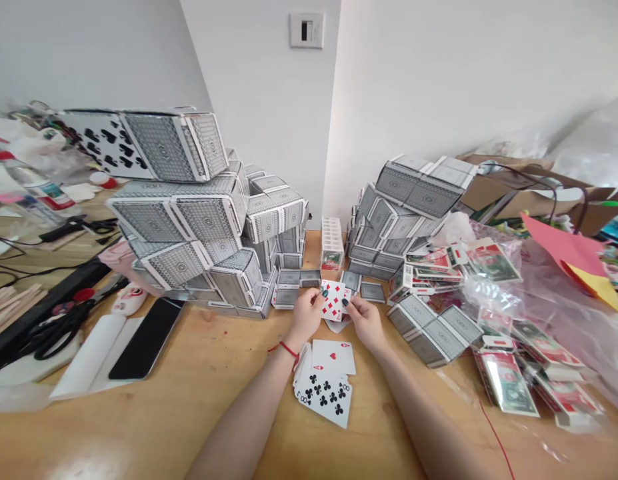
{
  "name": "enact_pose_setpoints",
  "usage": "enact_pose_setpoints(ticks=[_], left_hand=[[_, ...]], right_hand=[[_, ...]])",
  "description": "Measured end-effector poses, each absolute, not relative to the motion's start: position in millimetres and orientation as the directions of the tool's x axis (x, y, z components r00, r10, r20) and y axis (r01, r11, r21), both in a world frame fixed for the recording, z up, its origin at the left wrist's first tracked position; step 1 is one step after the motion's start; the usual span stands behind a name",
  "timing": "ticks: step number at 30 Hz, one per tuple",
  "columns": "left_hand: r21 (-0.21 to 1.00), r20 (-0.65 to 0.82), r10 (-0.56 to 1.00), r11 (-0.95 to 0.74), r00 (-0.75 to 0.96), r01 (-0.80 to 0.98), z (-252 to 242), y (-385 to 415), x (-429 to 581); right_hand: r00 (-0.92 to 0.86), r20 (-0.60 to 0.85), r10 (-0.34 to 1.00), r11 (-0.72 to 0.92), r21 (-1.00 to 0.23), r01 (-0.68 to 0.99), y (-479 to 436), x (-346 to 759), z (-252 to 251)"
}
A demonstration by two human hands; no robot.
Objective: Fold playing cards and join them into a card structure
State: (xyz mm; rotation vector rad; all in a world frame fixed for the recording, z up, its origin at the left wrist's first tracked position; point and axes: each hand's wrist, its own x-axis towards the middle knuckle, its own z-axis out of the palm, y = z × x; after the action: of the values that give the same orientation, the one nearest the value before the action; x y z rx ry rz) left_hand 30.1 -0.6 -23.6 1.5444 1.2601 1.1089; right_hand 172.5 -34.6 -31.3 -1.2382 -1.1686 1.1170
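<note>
My left hand (305, 315) and my right hand (365, 320) both pinch a red diamonds playing card (333, 299), held face up just above the wooden table (203, 393). A red string circles my left wrist. Under the held card lies part of another card (337, 325). Between my forearms rests a small fan of face-up cards (325, 381), with an ace of hearts and an eight of clubs showing. Straight ahead stand small cubes folded from card backs (289, 288).
A tall stack of card-back boxes (189, 213) rises on the left, and a second stack (403, 200) on the right. Card packs (509, 380) and plastic wrap litter the right side. A black phone (147, 337), scissors (59, 330) and cables lie at the left.
</note>
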Motion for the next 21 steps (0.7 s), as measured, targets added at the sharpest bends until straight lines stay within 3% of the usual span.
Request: enact_pose_setpoints(ticks=[13, 21], left_hand=[[0.845, 0.215, 0.962, -0.269, 0.167, 0.462, -21.0, -4.3, 26.5], [0.733, 0.330, 0.922, -0.386, 0.204, 0.560, -16.7, -8.8, 28.1]], right_hand=[[0.051, 0.087, 0.995, 0.083, -0.993, 0.083, -34.8, 176.5, -31.1], [0.155, 0.211, 0.965, 0.128, -0.897, 0.423, -38.4, 173.2, -32.4]])
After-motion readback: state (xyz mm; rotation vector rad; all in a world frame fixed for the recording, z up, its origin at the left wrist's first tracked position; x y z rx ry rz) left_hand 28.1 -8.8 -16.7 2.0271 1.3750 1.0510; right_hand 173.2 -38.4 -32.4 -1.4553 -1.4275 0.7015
